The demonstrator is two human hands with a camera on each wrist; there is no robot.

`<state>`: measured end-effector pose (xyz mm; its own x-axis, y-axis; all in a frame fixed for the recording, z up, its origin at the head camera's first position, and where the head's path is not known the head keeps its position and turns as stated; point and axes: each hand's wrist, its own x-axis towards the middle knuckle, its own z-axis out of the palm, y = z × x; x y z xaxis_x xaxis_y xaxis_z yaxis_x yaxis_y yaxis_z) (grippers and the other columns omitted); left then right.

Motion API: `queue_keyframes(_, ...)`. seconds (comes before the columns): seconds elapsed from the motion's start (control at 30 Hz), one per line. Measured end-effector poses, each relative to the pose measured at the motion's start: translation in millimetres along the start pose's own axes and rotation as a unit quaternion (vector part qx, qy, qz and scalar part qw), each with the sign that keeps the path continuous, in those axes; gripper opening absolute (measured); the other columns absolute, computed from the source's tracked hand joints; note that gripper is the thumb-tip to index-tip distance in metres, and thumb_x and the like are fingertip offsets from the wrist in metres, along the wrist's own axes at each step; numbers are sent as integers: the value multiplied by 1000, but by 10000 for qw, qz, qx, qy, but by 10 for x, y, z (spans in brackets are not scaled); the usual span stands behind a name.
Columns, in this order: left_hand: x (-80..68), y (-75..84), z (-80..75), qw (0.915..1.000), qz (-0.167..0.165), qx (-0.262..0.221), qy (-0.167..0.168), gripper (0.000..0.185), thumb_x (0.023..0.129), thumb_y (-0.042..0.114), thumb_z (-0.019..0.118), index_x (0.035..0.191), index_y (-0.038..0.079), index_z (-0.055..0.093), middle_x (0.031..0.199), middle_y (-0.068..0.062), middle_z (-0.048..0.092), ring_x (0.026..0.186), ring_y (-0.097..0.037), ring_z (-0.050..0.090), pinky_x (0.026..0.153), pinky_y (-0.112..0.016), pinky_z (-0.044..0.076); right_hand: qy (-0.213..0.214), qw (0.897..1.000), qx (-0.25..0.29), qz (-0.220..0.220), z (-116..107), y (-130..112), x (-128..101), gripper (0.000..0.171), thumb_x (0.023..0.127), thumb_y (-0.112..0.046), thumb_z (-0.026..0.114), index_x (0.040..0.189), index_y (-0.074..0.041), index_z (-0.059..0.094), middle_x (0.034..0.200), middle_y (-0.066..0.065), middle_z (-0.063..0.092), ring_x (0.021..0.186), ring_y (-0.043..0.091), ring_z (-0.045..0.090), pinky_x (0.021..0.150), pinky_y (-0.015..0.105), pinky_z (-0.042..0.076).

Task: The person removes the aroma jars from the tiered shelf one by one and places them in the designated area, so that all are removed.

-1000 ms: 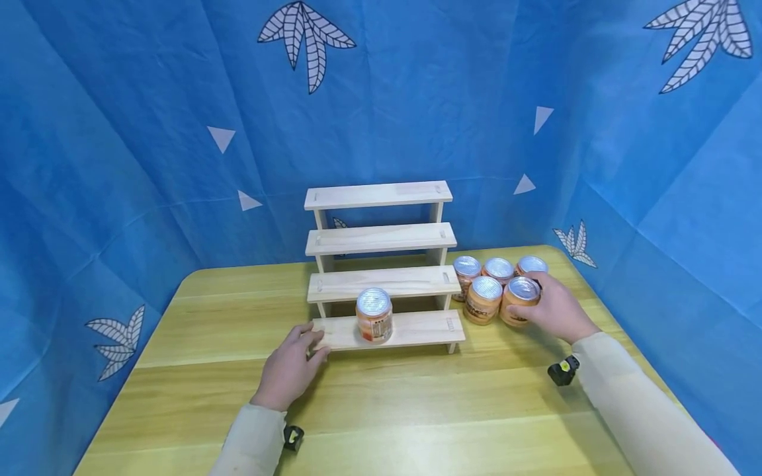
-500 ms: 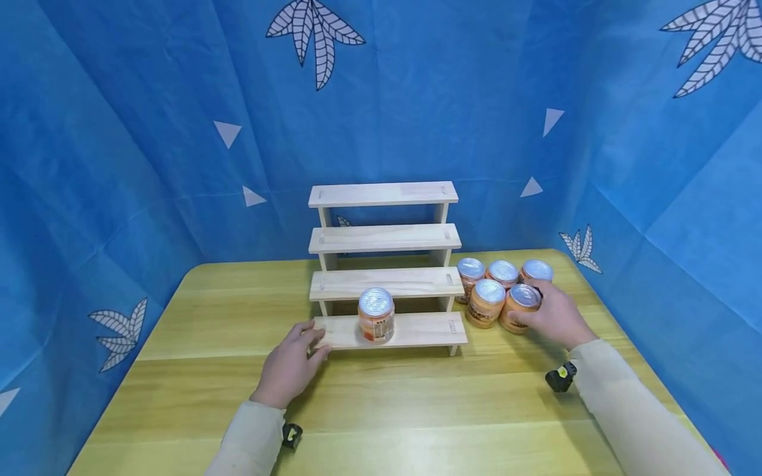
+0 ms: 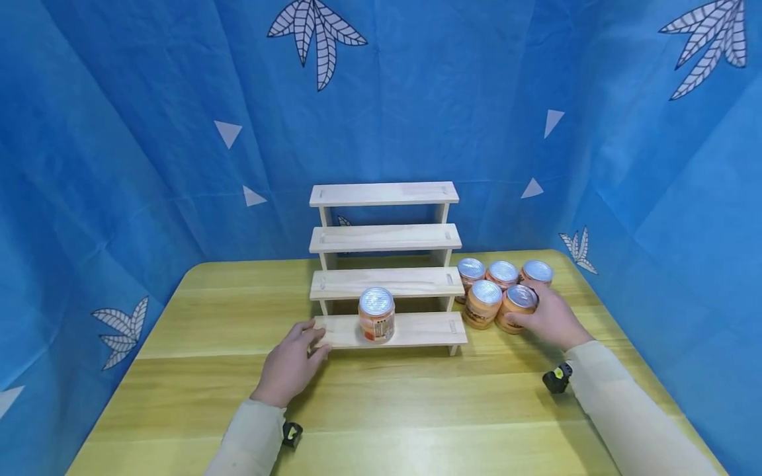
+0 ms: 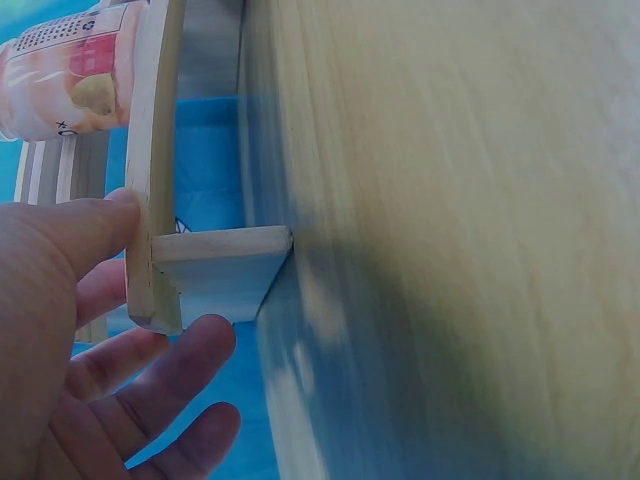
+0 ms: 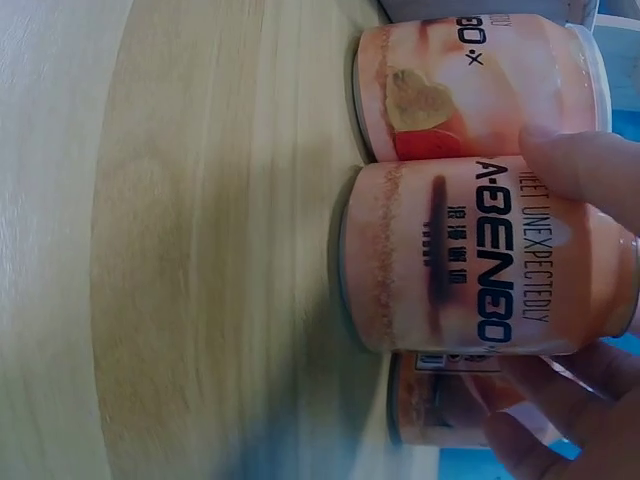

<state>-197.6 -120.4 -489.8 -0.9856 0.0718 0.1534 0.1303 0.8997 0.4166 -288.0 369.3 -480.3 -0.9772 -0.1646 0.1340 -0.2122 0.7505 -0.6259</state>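
Note:
My left hand (image 3: 290, 367) holds the left end of a four-tier wooden step rack (image 3: 417, 328). In the left wrist view its thumb lies against the lowest board (image 4: 153, 190), with fingers behind and below. An orange can (image 3: 376, 324) with a silver lid stands upright on that board, near its middle. To the right of the rack, my right hand (image 3: 552, 317) grips another orange can (image 3: 515, 316), thumb on one side and fingers on the other. That can (image 5: 450, 260) stands on the table in the right wrist view, touching the neighbouring can (image 5: 470, 90).
Several matching cans cluster right of the rack, among them a front one (image 3: 481, 307) and back ones (image 3: 471, 270). The wooden table (image 3: 405, 403) runs up to a blue patterned cloth (image 3: 405, 99) behind and at both sides.
The head view has shifted slightly. My right hand and its can have moved a little left, and the front can beside it has shifted left too. My left hand stays on the rack.

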Motion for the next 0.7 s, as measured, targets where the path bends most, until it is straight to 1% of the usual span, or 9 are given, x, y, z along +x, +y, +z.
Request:
queue_keyframes(0.17, 0, 1, -17, 10000, 36, -20, 13, 44, 97, 38, 69, 131, 10, 67, 145, -13, 54, 123, -35, 60, 95, -51, 54, -15, 10000, 79, -59, -39, -9, 21, 87, 86, -38, 81, 149, 5, 39, 143, 31, 48, 127, 49, 49, 101, 64, 43)
queue_keyframes(0.27, -7, 6, -18, 10000, 61, -11, 48, 43, 96, 37, 70, 130, 10, 67, 145, -14, 54, 122, -36, 61, 94, -52, 55, 40, 9999, -11, -103, -72, -36, 13, 87, 89, -45, 77, 149, 6, 39, 148, 31, 44, 131, 50, 45, 102, 65, 41)
queue_keyframes(0.37, -15, 0, -6, 9999, 98, -22, 112, 42, 96, 35, 70, 129, 9, 68, 144, -14, 54, 121, -35, 62, 93, -51, 55, 73, 9998, -130, -154, -100, -87, -4, 85, 91, -46, 73, 148, 7, 40, 151, 31, 40, 135, 51, 40, 104, 67, 38)
queue_keyframes(0.57, -23, -9, 5, 9997, 142, -54, 181, 41, 96, 35, 71, 128, 9, 68, 144, -14, 55, 119, -34, 63, 92, -50, 56, 43, 9990, -333, -290, -136, -292, -29, 84, 95, -46, 69, 149, 10, 36, 148, 32, 42, 135, 52, 39, 109, 67, 33)
queue_keyframes(0.63, -21, -12, 6, 9997, 142, -48, 186, 41, 96, 35, 71, 128, 9, 69, 143, -14, 55, 119, -34, 63, 92, -50, 56, 22, 9989, -382, -272, -137, -387, -31, 84, 95, -49, 67, 150, 8, 36, 148, 31, 43, 135, 51, 40, 108, 67, 34)
queue_keyframes(0.7, -22, -10, -1, 9997, 128, -50, 186, 41, 96, 35, 71, 128, 9, 69, 143, -14, 55, 120, -34, 62, 92, -50, 56, 31, 9987, -403, -302, -128, -485, -25, 84, 95, -52, 65, 150, 5, 38, 147, 29, 45, 133, 49, 43, 106, 66, 37)
